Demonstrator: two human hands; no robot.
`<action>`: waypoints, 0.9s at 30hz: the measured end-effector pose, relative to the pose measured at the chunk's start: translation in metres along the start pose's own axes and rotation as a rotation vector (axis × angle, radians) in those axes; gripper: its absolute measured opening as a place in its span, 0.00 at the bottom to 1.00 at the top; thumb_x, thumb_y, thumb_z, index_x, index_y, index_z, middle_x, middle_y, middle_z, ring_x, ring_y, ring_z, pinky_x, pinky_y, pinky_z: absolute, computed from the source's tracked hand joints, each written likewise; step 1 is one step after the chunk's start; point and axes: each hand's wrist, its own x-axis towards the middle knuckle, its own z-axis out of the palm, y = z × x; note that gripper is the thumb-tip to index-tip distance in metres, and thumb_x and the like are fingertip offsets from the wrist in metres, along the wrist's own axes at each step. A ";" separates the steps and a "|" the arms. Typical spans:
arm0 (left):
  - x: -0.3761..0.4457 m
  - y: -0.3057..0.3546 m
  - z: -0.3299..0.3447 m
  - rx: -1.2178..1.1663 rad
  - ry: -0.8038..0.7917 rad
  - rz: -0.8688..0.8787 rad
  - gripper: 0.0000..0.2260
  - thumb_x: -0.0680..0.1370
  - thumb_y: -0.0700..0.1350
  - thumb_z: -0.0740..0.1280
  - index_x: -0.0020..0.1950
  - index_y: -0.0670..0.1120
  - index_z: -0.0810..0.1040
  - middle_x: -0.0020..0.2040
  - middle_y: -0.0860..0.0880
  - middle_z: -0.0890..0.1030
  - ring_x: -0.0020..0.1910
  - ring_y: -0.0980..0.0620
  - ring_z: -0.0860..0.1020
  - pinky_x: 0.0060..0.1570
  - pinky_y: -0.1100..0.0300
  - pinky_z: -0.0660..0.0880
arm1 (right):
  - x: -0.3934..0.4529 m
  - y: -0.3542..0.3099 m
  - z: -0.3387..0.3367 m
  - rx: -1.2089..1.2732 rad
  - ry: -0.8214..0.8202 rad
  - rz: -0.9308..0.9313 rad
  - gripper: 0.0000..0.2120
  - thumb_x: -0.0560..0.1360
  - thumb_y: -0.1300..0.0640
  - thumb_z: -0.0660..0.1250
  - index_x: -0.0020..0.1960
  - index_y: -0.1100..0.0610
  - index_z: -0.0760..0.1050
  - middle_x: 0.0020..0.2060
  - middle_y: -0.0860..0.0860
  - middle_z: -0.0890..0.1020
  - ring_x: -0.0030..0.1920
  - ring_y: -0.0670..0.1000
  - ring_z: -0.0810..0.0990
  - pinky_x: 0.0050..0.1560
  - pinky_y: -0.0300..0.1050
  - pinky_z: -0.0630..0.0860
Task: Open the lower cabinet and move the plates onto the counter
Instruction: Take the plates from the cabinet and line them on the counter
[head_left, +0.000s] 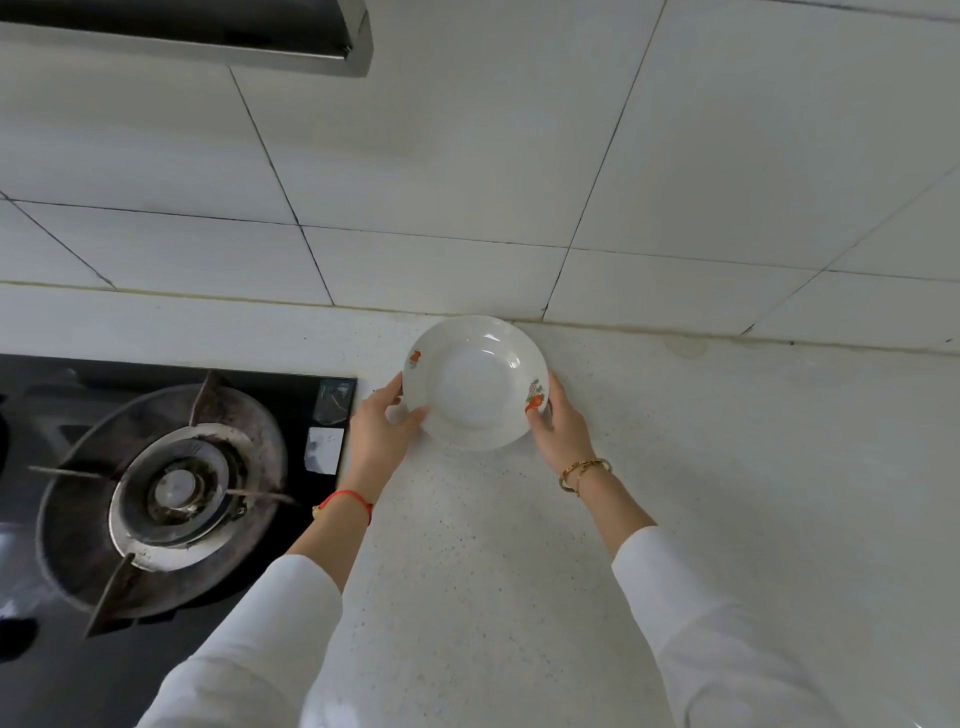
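A white plate (475, 382) with small orange fruit prints on its rim is at the back of the speckled white counter (675, 493), close to the tiled wall. My left hand (382, 423) grips the plate's left edge, thumb on the rim. On the right edge, my right hand (556, 421) holds the rim over a fruit print. Whether the plate rests on the counter or hovers just above it cannot be told. The lower cabinet is out of view.
A black gas hob (156, 493) with a round burner and metal pan supports fills the left side, right beside my left arm. A range hood (208, 36) hangs at the top left. White wall tiles (519, 156) rise behind the counter.
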 end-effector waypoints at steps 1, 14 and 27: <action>0.001 0.000 0.000 0.023 0.007 0.016 0.23 0.74 0.49 0.71 0.69 0.55 0.73 0.53 0.53 0.77 0.54 0.53 0.74 0.51 0.58 0.68 | 0.002 0.000 0.001 0.001 0.001 0.002 0.25 0.80 0.58 0.58 0.75 0.53 0.58 0.65 0.52 0.75 0.63 0.52 0.75 0.53 0.33 0.71; -0.021 0.012 -0.016 0.205 0.015 0.046 0.26 0.78 0.49 0.67 0.74 0.44 0.66 0.69 0.43 0.71 0.69 0.43 0.68 0.69 0.45 0.67 | -0.017 0.012 -0.023 -0.276 0.020 0.055 0.28 0.79 0.55 0.59 0.76 0.59 0.54 0.75 0.56 0.61 0.75 0.56 0.58 0.73 0.51 0.59; -0.165 0.050 -0.047 0.308 0.014 0.316 0.19 0.78 0.46 0.67 0.69 0.46 0.73 0.66 0.47 0.75 0.65 0.48 0.73 0.63 0.60 0.68 | -0.163 0.008 -0.080 -0.356 0.121 -0.181 0.22 0.80 0.56 0.59 0.72 0.60 0.63 0.69 0.56 0.69 0.73 0.56 0.61 0.73 0.51 0.62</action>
